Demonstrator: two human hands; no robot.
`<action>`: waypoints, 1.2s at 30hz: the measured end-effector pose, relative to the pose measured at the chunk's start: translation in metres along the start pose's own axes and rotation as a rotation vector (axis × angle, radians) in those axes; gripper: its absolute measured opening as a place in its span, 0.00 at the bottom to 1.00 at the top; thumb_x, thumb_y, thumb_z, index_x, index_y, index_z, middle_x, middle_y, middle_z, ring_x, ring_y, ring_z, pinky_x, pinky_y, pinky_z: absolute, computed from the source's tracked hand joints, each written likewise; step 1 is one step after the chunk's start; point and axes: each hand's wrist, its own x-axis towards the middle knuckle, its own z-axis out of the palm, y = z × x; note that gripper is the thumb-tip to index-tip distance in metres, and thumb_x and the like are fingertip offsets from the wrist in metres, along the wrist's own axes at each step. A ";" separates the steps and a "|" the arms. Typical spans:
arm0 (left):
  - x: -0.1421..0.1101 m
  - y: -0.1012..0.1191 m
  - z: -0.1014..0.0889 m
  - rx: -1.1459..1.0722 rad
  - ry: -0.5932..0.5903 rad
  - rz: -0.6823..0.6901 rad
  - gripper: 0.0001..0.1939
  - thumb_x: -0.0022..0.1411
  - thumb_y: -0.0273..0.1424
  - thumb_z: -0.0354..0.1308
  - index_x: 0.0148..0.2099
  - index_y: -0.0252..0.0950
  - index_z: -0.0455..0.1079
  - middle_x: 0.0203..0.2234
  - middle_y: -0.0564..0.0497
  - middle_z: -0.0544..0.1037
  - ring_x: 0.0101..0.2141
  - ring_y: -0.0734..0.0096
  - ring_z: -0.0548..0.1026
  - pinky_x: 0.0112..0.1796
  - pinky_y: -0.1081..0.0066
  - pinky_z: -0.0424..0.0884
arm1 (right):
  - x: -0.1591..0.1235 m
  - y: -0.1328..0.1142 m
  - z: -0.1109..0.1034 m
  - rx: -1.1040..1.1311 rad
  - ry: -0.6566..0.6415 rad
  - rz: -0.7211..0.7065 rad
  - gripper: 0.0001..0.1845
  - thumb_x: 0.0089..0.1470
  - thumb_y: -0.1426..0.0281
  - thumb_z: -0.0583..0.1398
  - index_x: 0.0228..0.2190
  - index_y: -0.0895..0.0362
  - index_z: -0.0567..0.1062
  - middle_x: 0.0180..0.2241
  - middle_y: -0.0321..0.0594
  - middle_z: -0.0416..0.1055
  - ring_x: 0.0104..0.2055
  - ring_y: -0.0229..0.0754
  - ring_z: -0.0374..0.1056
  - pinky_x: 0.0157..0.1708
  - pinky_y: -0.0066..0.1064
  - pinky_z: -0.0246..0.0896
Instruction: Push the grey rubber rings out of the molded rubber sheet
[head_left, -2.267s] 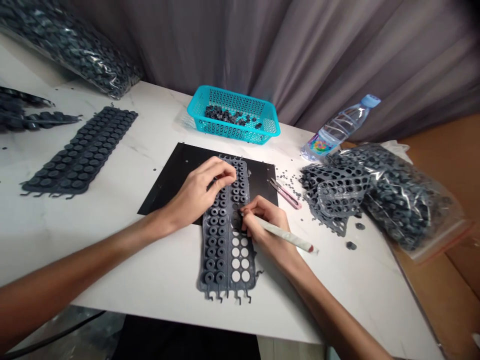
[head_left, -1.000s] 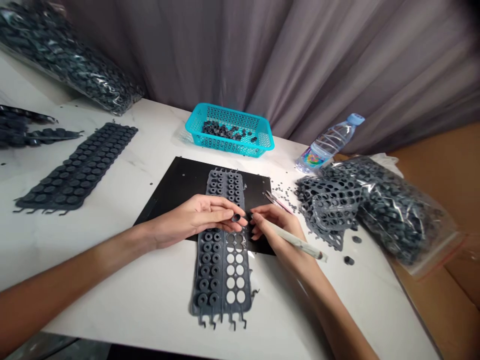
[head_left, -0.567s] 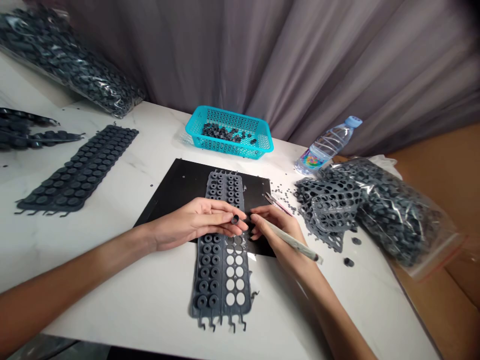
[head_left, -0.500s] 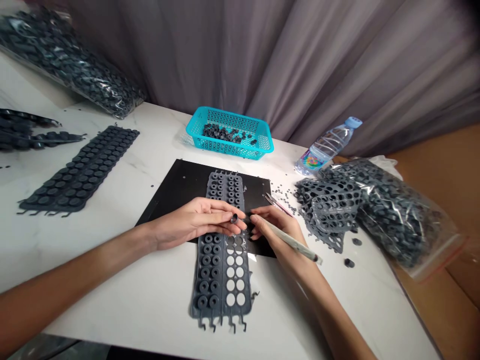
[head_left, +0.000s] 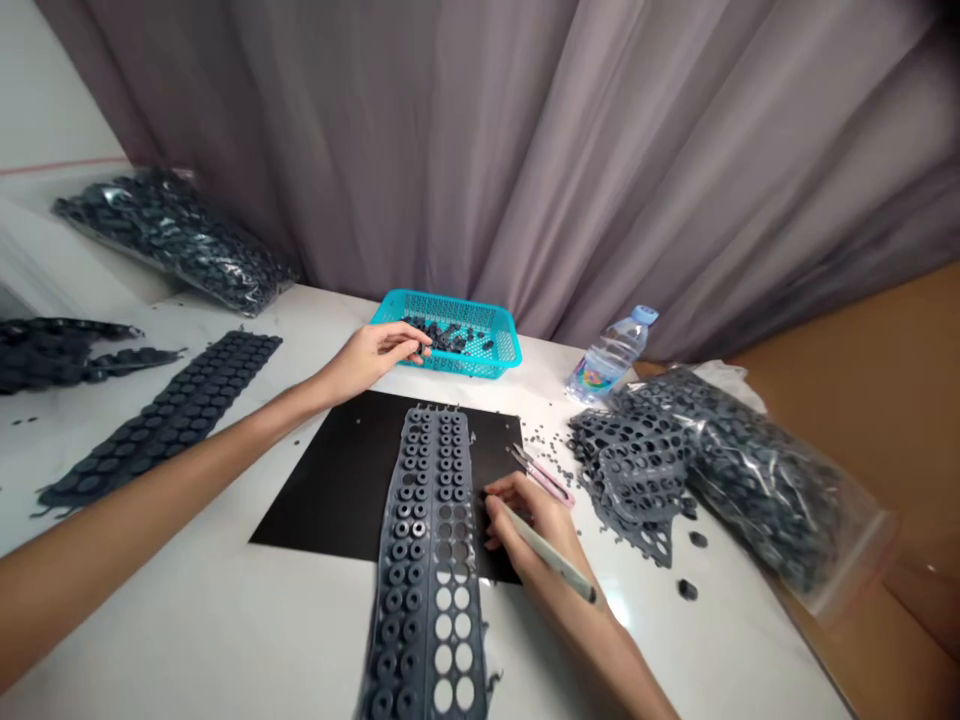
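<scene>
My left hand (head_left: 373, 355) is at the front left rim of the turquoise basket (head_left: 508, 350), its fingertips pinched round a small black rubber part that is mostly hidden. Small black rubber parts (head_left: 454, 338) lie in the basket. My right hand (head_left: 536, 525) grips a pale pen-like tool (head_left: 551, 552) beside the moulded rubber sheet (head_left: 430, 620); the tool's tip is hidden by the fingers. Ring-shaped parts fill the sheet's left rows and upper right rows, while its lower right rows are open holes. The sheet lies partly on a black mat (head_left: 315, 490).
Pink-handled snips (head_left: 551, 480) and scattered bits lie right of the mat. Beyond are punched-out sheets (head_left: 637, 470), a bag of dark parts (head_left: 765, 480) and a water bottle (head_left: 609, 355). At left are another sheet (head_left: 176, 415) and a bag (head_left: 187, 240).
My left hand has moved away from the sheet, up and left to the basket, with the black rubber part. My right hand stays beside the sheet with the tool. The view has tilted up.
</scene>
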 end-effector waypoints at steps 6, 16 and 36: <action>0.068 -0.011 0.006 0.215 0.035 0.083 0.13 0.71 0.31 0.55 0.52 0.37 0.78 0.52 0.44 0.83 0.56 0.52 0.76 0.63 0.42 0.64 | 0.003 0.001 0.000 0.023 0.014 0.002 0.11 0.68 0.61 0.57 0.41 0.56 0.73 0.31 0.37 0.73 0.28 0.42 0.74 0.29 0.32 0.72; -0.086 0.063 0.067 0.375 -0.455 0.242 0.12 0.79 0.29 0.50 0.53 0.39 0.75 0.48 0.48 0.79 0.49 0.60 0.78 0.54 0.57 0.72 | -0.001 0.007 0.004 0.199 -0.017 0.081 0.09 0.68 0.64 0.58 0.39 0.56 0.73 0.29 0.35 0.73 0.26 0.40 0.75 0.27 0.30 0.73; -0.116 0.061 0.069 0.366 -0.506 0.221 0.11 0.80 0.29 0.50 0.55 0.39 0.73 0.49 0.47 0.75 0.51 0.59 0.76 0.53 0.59 0.73 | 0.002 -0.004 0.007 0.287 -0.087 0.111 0.04 0.59 0.70 0.63 0.37 0.57 0.76 0.29 0.35 0.76 0.27 0.38 0.73 0.28 0.27 0.69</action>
